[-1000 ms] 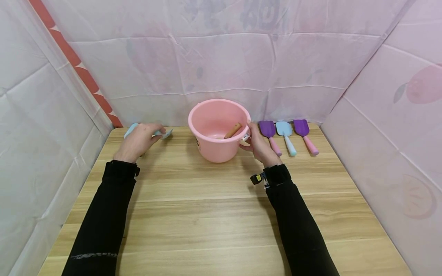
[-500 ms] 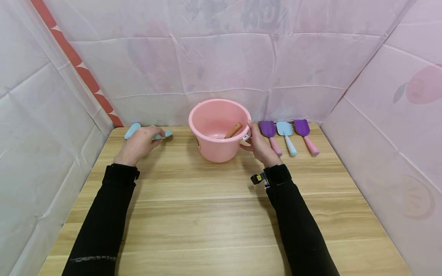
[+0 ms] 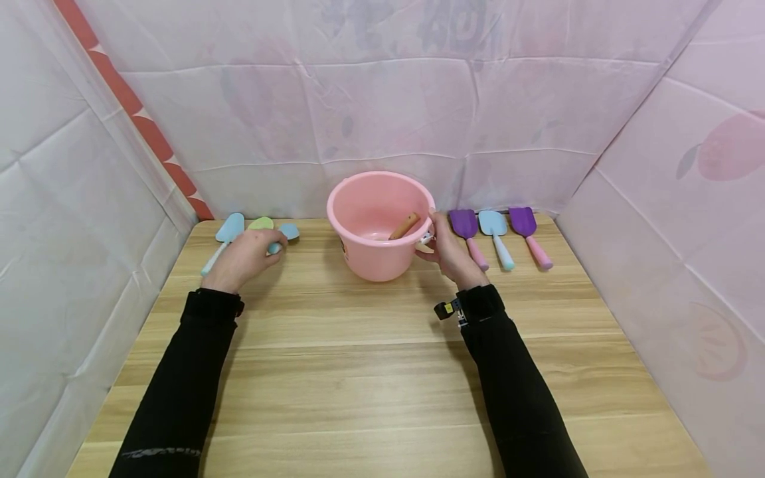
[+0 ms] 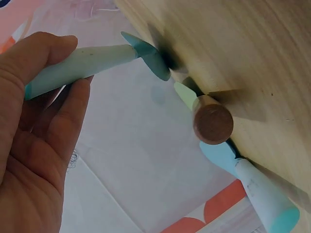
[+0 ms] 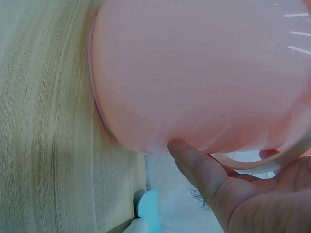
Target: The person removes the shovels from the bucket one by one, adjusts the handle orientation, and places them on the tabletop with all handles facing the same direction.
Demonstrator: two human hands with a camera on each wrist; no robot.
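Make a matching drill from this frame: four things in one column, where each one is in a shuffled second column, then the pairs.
Things:
1. pink bucket
2. wooden handle
3. purple shovels
4. small blue shovel

Places:
A. lying by the wall, right of the bucket
B. held in the left hand
C. inside the bucket
D. steadied by the right hand

Pairs: 1-D, 2-C, 3-A, 4-B

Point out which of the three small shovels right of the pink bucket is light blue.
The middle shovel of the row: light blue, with purple, pink-handled shovels either side.
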